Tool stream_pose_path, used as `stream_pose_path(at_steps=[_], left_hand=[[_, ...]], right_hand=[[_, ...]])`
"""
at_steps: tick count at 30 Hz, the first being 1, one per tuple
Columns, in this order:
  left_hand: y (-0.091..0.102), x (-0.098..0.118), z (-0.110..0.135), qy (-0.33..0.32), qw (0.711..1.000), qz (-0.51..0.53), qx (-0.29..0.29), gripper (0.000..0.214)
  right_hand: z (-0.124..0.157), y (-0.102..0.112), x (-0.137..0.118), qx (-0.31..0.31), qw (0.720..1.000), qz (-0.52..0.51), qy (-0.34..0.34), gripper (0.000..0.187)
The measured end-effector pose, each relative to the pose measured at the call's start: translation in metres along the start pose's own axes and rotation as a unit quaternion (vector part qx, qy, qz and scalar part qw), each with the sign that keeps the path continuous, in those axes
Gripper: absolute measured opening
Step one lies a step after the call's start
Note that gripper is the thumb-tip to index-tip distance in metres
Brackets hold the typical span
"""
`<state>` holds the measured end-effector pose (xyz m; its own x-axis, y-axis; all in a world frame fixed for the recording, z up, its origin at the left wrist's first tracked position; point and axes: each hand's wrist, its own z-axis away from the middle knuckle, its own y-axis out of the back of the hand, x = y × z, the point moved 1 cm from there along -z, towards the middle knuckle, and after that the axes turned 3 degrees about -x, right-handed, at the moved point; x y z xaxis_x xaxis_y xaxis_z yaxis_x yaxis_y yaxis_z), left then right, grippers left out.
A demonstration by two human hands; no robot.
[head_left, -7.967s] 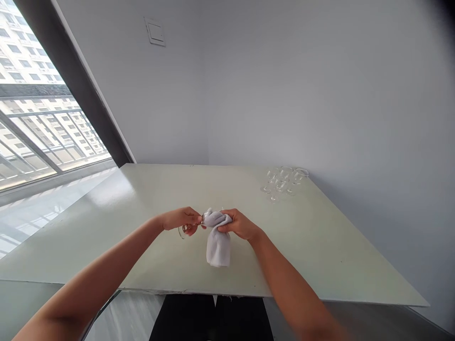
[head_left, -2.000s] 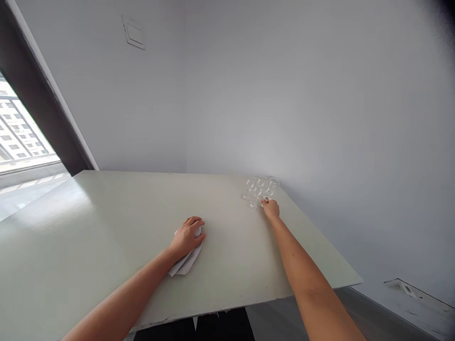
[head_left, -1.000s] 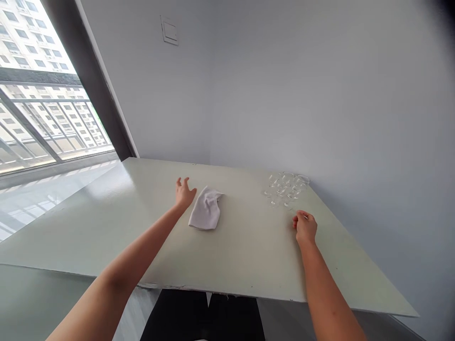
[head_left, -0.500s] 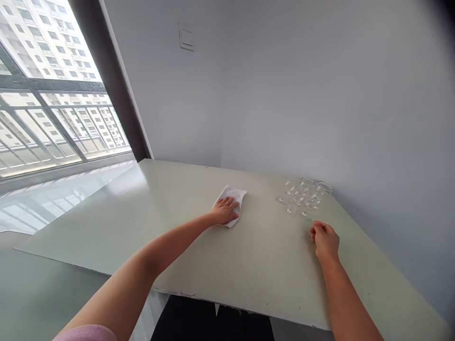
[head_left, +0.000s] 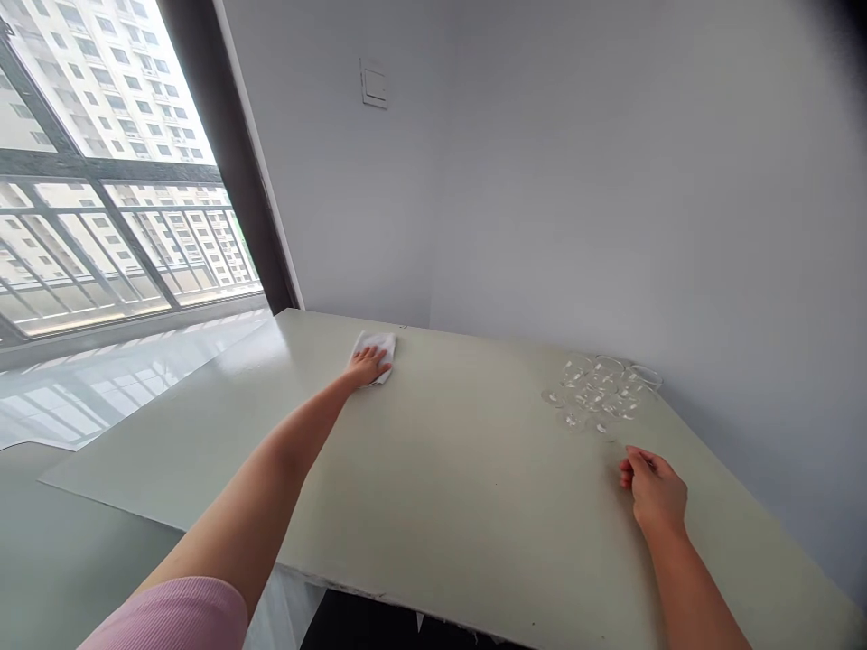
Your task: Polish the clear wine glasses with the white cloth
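My left hand (head_left: 369, 366) lies flat with its fingers spread on a white cloth (head_left: 385, 345), pressing it against the far left part of the pale tabletop. My right hand (head_left: 656, 487) is closed over the right side of the table, thumb and fingertips pinched together. A faint clear edge shows by those fingertips, but whether they hold it I cannot tell. Just beyond my right hand stands a cluster of several clear glass-like vessels (head_left: 600, 393), close together near the wall; their exact kind is hard to make out.
The pale tabletop (head_left: 440, 469) meets grey walls at the back and right. Its near edge (head_left: 366, 591) looks rough. A light switch (head_left: 374, 84) is on the wall. Large windows (head_left: 115, 217) with a railing outside stand at the left, beyond a shiny floor (head_left: 149, 361).
My left hand has slid the white cloth farther away and to the left across the table. My right hand stays closed near the clear vessels. The view has shifted slightly.
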<state>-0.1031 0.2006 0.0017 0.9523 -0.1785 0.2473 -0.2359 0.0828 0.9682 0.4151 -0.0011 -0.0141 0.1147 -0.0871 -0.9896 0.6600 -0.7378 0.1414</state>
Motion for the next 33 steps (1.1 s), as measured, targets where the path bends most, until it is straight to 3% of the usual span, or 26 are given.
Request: stream_pose_path(at_steps=[7,14,18,22,27,33], left_hand=[[0.034,-0.107,0.057,0.152,0.988,-0.012,0.025,0.067],[0.052,-0.182,0.125,0.283,0.958,-0.04,0.033,0.069],[0.061,-0.213,0.165,0.331,0.942,-0.056,0.03,0.068],[0.068,-0.222,0.205,0.367,0.927,-0.079,0.02,0.063],[0.056,-0.216,0.245,0.364,0.925,-0.103,0.025,0.06],[0.034,-0.182,0.264,0.321,0.94,-0.108,0.034,0.063]], right_hand=[[0.0,0.002,-0.002,-0.007,1.0,0.019,-0.015,0.022],[0.002,0.002,-0.001,-0.011,1.0,0.006,-0.003,0.019],[0.003,0.002,-0.002,-0.015,1.0,0.004,0.003,0.019],[0.008,0.0,-0.008,-0.009,1.0,-0.001,-0.008,0.018],[0.01,0.0,-0.017,0.079,0.995,-0.048,0.031,0.017],[0.013,-0.003,-0.022,0.098,0.988,-0.072,0.096,0.019]])
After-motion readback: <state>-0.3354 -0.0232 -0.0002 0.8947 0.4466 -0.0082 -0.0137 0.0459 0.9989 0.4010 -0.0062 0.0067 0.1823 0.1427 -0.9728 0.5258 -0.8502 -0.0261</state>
